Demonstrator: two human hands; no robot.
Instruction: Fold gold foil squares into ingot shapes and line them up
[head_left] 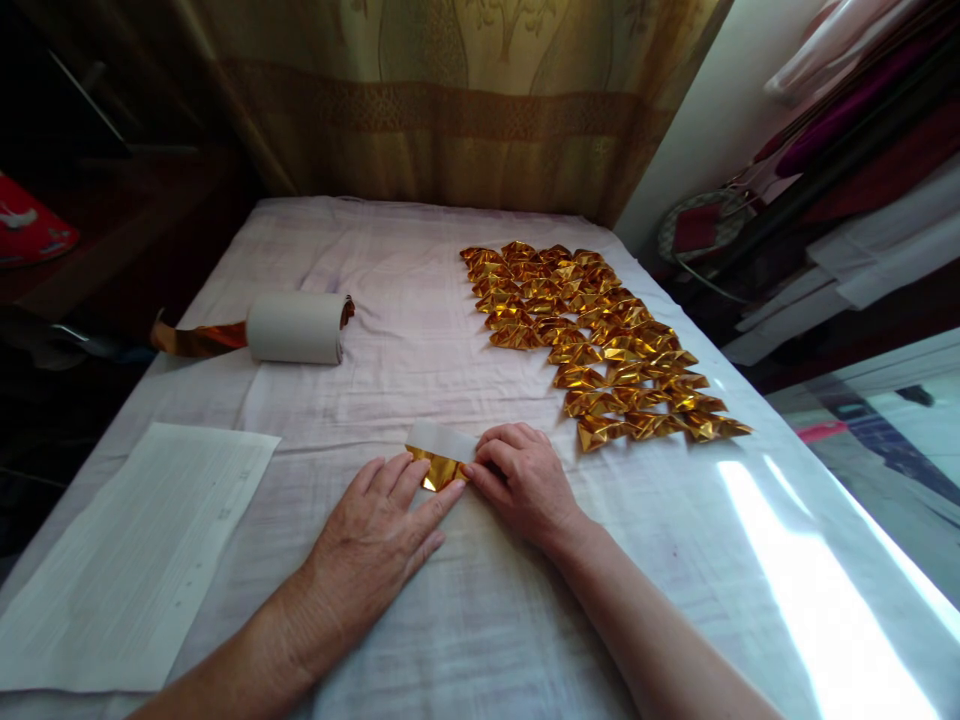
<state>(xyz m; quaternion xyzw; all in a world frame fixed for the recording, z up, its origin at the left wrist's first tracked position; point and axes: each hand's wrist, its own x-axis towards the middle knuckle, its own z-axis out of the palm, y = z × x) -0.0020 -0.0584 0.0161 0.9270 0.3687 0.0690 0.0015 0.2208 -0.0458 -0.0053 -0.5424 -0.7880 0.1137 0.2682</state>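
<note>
A small sheet of gold foil paper (436, 455), white on its back and partly folded, lies on the cloth-covered table (480, 620) just ahead of me. My left hand (375, 535) rests flat on the cloth with its fingertips pressing the gold part of the sheet. My right hand (525, 480) is curled, its fingertips pinching the sheet's right edge. Several finished gold folded pieces (600, 340) lie in rows to the right and farther back.
A roll of gold foil (296, 327) with a white back lies at the left, a strip trailing off it. A white lined sheet (127, 560) lies at the near left. A curtain hangs behind the table; clothes and shelves stand at the right.
</note>
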